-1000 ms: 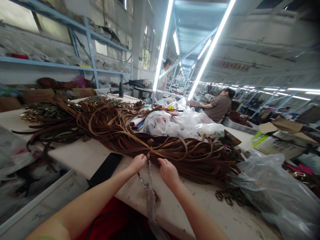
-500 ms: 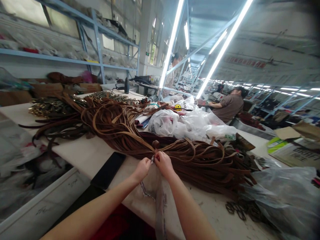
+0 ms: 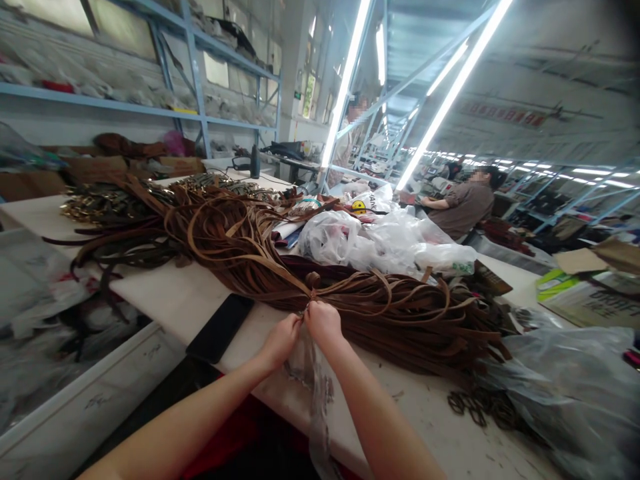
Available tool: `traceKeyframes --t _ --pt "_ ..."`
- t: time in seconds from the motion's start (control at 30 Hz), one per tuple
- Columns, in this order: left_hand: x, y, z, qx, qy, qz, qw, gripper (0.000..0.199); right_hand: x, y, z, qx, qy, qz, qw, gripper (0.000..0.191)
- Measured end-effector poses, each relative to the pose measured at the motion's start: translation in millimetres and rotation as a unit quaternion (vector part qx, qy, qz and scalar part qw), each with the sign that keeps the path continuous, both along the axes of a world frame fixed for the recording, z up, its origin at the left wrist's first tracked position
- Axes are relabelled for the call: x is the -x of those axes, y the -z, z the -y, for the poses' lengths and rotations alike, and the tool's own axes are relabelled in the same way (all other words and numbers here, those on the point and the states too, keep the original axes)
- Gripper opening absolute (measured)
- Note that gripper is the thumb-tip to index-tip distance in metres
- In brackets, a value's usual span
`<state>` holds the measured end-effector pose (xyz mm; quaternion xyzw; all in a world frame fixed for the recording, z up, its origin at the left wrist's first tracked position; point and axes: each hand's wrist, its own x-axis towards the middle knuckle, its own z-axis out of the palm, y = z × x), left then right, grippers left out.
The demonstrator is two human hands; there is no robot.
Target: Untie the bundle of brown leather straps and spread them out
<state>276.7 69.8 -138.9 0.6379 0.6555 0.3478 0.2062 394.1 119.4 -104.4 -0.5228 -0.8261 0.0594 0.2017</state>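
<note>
Head view: the brown straps (image 3: 415, 327) lie across the table (image 3: 170, 293), long axis running from ten o'clock to just past three. Their gathered middle is at twelve o'clock, right hand (image 3: 325, 323) nearer than left hand (image 3: 283, 341). Both grips are pinched on the pale strip (image 3: 319, 407), seemingly, as fingers hide its top; it trails toward six.

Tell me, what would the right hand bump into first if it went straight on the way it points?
Most likely the brown straps: the right hand points at their gathered middle, with its fingers right beside it. Whether they touch is hard to tell from this single view.
</note>
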Motion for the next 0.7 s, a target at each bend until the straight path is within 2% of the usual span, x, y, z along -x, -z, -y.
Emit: traceKeyframes --t 0.2,0.37,0.57,0.7 --pt "-1 5.5 3 -0.018 0.014 0.004 1.0 0.027 -13 15.0 -9 0.04 -0.02 -0.055 0.997 0.019" --pt "2 5.4 -4 -0.03 0.023 0.016 0.999 0.025 -17 26.1 -10 0.068 -0.019 -0.121 0.99 0.017" --pt "7 5.2 -25 -0.03 -0.007 0.042 0.999 0.017 -14 31.6 -3 0.069 -0.014 -0.169 0.983 0.016" --pt "10 3.7 -29 -0.033 -0.01 0.047 0.998 0.014 -12 32.1 2 0.061 -0.009 -0.171 0.983 0.021"
